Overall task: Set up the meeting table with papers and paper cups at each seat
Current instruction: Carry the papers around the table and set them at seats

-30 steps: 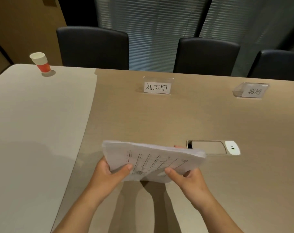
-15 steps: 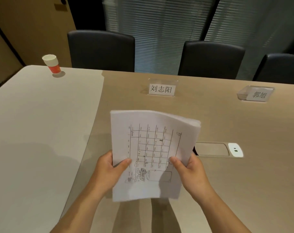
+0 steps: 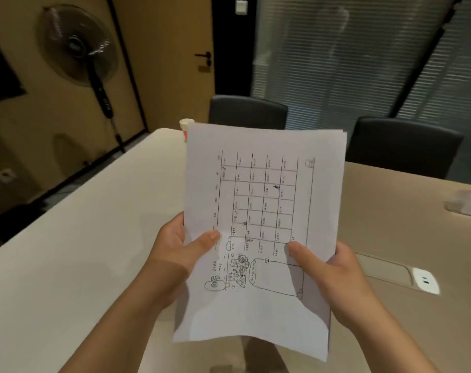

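Note:
I hold a stack of white papers (image 3: 258, 200) upright in front of me, above the table; the top sheet carries a hand-drawn calendar grid. My left hand (image 3: 176, 244) grips its left edge with the thumb on the front. My right hand (image 3: 330, 273) grips the right edge the same way. A paper cup (image 3: 186, 125), white with a red band, stands on the table's far end, mostly hidden behind the papers.
The meeting table has a pale left part (image 3: 89, 238) and a tan right part (image 3: 396, 216) with a recessed power socket panel (image 3: 424, 279). A clear name stand (image 3: 468, 204) sits far right. Two dark chairs (image 3: 246, 111) (image 3: 401, 145) stand behind. A pedestal fan (image 3: 79, 45) is at left.
The papers rose from lying nearly flat at table height to upright before me. The view swung left and up, bringing the fan and door into sight.

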Action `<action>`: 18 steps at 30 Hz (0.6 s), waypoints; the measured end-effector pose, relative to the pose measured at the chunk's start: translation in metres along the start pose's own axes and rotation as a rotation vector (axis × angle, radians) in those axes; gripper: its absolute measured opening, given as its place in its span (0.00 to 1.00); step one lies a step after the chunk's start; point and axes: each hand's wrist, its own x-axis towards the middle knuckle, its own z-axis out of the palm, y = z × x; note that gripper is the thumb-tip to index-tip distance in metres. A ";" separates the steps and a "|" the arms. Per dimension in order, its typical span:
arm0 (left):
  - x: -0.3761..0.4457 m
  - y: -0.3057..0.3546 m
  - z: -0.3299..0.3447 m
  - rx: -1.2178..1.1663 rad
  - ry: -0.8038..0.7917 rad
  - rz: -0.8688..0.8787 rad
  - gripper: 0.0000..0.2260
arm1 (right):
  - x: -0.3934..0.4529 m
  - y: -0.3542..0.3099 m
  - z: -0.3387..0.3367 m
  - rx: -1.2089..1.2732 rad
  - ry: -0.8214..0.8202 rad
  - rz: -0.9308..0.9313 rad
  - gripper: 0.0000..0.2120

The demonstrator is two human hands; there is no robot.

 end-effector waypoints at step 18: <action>-0.286 0.112 -0.247 0.030 0.320 0.225 0.13 | -0.129 -0.098 0.274 0.110 -0.452 -0.350 0.10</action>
